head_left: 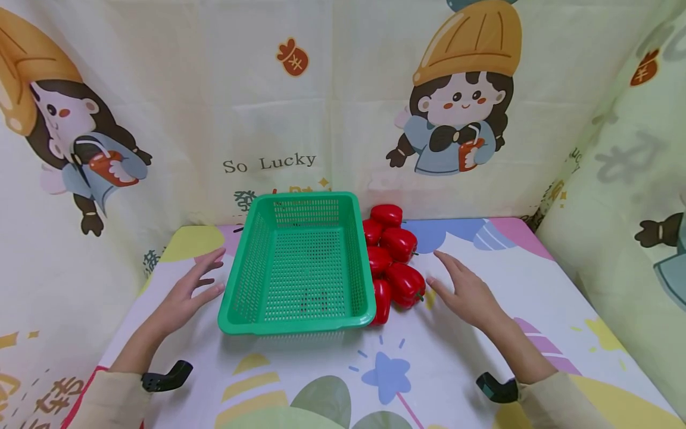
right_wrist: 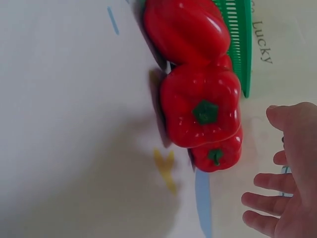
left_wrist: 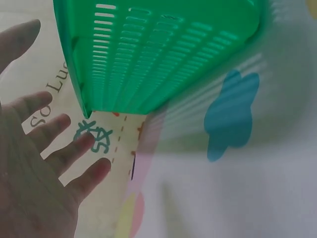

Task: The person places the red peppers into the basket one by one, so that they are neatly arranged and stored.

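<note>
A green plastic basket (head_left: pixel 296 326) with perforated walls stands on the table, and nothing lies inside it. Several shiny red bell peppers (head_left: pixel 405 285) are clustered against its right side, some partly hidden by the basket's rim. My left hand (head_left: pixel 184 298) is just left of the basket, fingers spread and holding nothing; the left wrist view shows it beside the basket's wall (left_wrist: pixel 133 64). To the right of the peppers, my right hand (head_left: pixel 470 298) hovers with fingers extended, apart from them. In the right wrist view, bell peppers (right_wrist: pixel 200 106) with green stems lie near that hand (right_wrist: pixel 292 183).
A patterned cloth (head_left: pixel 343 387) with pastel shapes covers the table. Cream curtains (head_left: pixel 343 131) printed with cartoon figures hang behind and at both sides. A dark wrist camera (head_left: pixel 167 376) sits on the left wrist, another device (head_left: pixel 497 388) on the right.
</note>
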Demonstrator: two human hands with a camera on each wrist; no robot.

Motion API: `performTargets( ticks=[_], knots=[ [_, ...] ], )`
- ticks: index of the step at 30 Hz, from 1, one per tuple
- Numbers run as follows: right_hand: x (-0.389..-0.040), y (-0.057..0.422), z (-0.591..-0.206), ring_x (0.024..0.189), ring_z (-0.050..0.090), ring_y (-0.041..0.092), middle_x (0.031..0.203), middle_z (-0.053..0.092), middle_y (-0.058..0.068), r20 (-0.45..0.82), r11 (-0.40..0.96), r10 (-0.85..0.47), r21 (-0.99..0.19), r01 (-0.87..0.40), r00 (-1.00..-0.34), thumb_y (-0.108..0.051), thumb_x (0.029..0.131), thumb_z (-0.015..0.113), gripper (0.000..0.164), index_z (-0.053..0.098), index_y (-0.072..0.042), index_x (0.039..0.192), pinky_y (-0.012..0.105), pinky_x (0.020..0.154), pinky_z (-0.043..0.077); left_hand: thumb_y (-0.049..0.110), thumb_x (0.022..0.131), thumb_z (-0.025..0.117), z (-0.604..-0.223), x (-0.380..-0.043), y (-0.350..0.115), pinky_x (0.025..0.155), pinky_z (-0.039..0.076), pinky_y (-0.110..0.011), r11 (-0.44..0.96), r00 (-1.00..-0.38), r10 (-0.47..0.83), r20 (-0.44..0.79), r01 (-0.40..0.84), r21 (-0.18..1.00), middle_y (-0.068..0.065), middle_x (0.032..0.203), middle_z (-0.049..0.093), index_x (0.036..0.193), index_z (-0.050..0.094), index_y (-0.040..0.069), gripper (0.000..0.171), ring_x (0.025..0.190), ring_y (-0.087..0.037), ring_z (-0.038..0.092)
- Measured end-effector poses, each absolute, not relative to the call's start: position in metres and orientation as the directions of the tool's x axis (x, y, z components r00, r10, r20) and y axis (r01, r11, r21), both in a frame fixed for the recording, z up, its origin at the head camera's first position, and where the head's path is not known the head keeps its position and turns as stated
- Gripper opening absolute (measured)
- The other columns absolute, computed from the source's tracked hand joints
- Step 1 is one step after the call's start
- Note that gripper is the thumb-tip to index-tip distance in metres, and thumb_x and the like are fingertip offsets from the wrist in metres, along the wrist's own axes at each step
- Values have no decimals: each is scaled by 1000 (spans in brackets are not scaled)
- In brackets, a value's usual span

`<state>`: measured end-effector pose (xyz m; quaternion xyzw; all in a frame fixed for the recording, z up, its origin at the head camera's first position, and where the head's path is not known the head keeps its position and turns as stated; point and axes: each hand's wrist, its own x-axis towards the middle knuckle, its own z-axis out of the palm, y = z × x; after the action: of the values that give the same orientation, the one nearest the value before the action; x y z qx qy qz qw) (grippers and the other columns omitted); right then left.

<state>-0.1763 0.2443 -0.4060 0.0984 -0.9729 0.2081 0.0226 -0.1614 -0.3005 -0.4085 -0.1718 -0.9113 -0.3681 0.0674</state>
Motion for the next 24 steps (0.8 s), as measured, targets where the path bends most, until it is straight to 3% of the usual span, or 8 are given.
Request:
performTargets(
  ticks=[4,9,14,19,24],
  knots=[
    [-176,241,-408,132,43,42,150,41,19,105,876,-183,-434,-210,-978,-44,94,57,69,30,-16,151,66,93,46,18,95,57,-409,-163,-297,94,41,-8,628,-930,272,249,368,686,-6,155,35,154,23,28,68,130,11,36],
    [-175,239,-409,121,55,40,144,48,18,137,848,-190,-476,-233,-972,-43,93,59,68,34,-16,149,62,86,52,12,96,52,-409,-164,-295,95,39,-6,550,-928,273,254,367,751,-1,156,33,154,26,19,64,132,7,38],
    [-177,237,-410,122,54,39,145,47,16,135,796,-207,-553,-247,-969,-42,92,61,68,35,-14,148,54,89,54,9,96,50,-411,-164,-294,95,40,-6,465,-921,289,262,374,802,-9,158,29,154,26,15,62,134,1,40],
    [-176,234,-411,124,53,38,146,46,15,117,767,-212,-596,-240,-970,-43,91,63,69,36,-14,148,55,92,53,7,95,52,-413,-166,-292,97,42,-10,422,-911,311,273,389,819,-9,159,27,154,25,13,65,137,-7,41],
    [-176,230,-413,125,53,37,146,46,14,97,729,-225,-644,-234,-970,-41,89,65,70,36,-15,148,54,95,52,6,94,54,-417,-168,-292,97,43,-11,429,-913,317,257,379,820,-8,159,27,154,24,17,68,133,2,40]
  ],
)
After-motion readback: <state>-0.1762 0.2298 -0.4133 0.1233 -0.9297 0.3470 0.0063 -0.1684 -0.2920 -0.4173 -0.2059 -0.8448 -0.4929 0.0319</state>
